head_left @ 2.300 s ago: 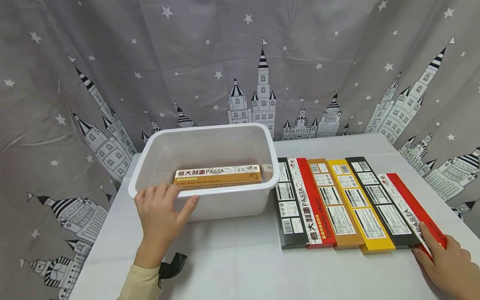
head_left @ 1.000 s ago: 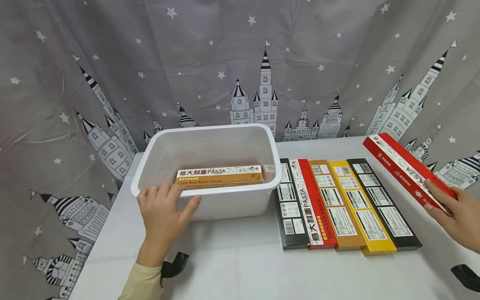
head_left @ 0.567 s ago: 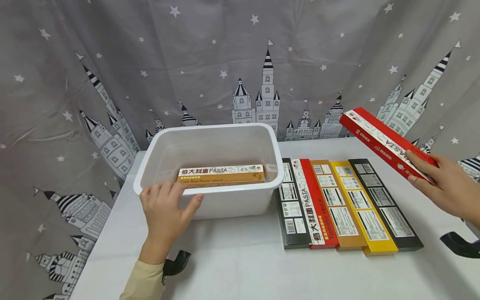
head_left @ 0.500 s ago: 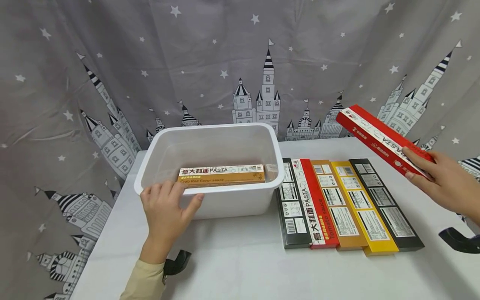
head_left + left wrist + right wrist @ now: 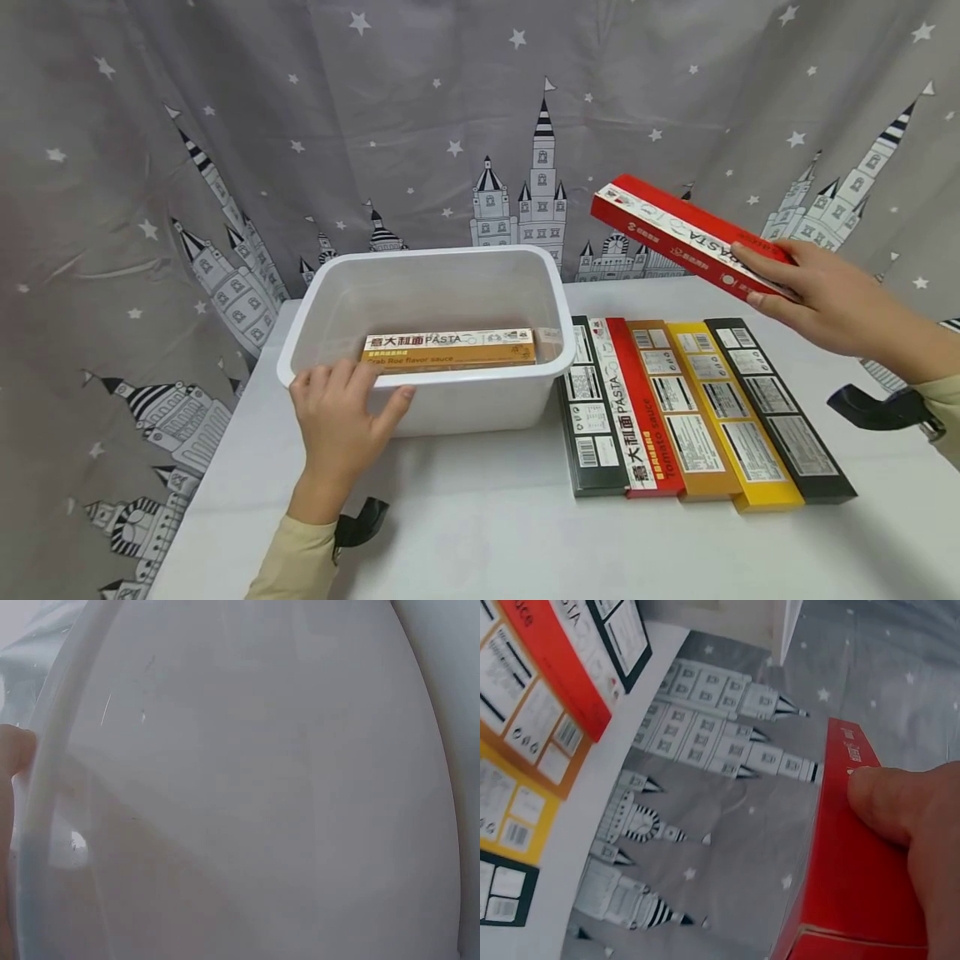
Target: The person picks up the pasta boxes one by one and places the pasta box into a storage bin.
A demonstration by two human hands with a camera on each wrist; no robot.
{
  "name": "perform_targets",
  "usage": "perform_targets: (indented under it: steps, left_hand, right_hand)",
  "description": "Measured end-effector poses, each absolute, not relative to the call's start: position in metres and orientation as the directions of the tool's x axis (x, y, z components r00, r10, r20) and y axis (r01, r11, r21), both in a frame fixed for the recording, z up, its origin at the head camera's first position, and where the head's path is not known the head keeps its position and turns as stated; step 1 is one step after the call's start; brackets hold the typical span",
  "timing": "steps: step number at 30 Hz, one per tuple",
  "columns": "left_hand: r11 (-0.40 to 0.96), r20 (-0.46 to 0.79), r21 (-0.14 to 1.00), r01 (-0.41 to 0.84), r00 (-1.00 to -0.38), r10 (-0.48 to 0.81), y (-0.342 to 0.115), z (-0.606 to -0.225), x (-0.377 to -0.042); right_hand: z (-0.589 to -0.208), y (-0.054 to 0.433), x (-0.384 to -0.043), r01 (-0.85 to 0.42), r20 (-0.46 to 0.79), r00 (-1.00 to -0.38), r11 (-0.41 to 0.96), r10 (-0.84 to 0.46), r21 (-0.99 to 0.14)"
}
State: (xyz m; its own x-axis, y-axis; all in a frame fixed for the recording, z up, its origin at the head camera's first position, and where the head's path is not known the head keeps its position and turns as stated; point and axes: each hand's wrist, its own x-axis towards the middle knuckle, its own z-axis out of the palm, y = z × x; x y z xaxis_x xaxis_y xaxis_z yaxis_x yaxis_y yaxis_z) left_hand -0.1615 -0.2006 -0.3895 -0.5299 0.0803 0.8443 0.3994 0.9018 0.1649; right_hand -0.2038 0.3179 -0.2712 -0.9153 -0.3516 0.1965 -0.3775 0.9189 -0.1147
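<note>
The right hand is pinching 1 red pasta box by its near end, between thumb and fingers; this box is hanging tilted above the table, before the castle-printed gray curtain. The left hand is hooking its bent fingers over the near rim of the white bin, its thumb lying outside. Inside, 1 brown box is resting. Right of the bin, a row of 5 boxes is lying flat.
</note>
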Motion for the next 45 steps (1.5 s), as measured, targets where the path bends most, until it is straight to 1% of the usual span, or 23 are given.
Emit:
perform_targets:
  steps: [7, 11, 15, 19, 23, 28, 32, 39, 45]
  left_hand:
    - [0.905, 0.828, 0.174, 0.388, -0.556, 0.079, -0.200, -0.390, -0.161]
    - [0.908, 0.828, 0.173, 0.382, -0.556, 0.076, -0.200, -0.390, -0.160]
    - [0.907, 0.829, 0.176, 0.383, -0.554, 0.073, -0.201, -0.390, -0.159]
    - [0.907, 0.831, 0.175, 0.382, -0.552, 0.073, -0.201, -0.390, -0.158]
    - [0.906, 0.831, 0.178, 0.383, -0.551, 0.070, -0.201, -0.388, -0.158]
    - [0.900, 0.832, 0.187, 0.393, -0.551, 0.068, -0.202, -0.387, -0.158]
    - [0.904, 0.829, 0.173, 0.390, -0.553, 0.080, -0.202, -0.387, -0.159]
    - [0.909, 0.828, 0.165, 0.383, -0.555, 0.084, -0.203, -0.387, -0.158]
    - [0.910, 0.825, 0.165, 0.381, -0.559, 0.084, -0.204, -0.387, -0.157]
  right_hand:
    - [-0.258, 0.291, -0.219, -0.468, 0.177, -0.877, 0.877, -0.446, -0.112]
    - [-0.252, 0.272, -0.227, -0.514, 0.179, -0.852, 0.852, -0.493, -0.099]
    - [-0.246, 0.250, -0.234, -0.532, 0.146, -0.844, 0.841, -0.517, -0.098]
    - [-0.242, 0.227, -0.240, -0.569, 0.124, -0.820, 0.818, -0.559, -0.082]
    - [-0.242, 0.205, -0.248, -0.630, 0.123, -0.774, 0.775, -0.621, -0.056]
    - [-0.245, 0.179, -0.259, -0.689, 0.113, -0.724, 0.722, -0.681, -0.062]
    - [-0.249, 0.161, -0.268, -0.721, 0.105, -0.693, 0.690, -0.714, -0.062]
    - [-0.255, 0.129, -0.281, -0.754, 0.071, -0.657, 0.653, -0.751, -0.065]
    - [-0.254, 0.102, -0.284, -0.780, 0.059, -0.626, 0.623, -0.778, -0.059]
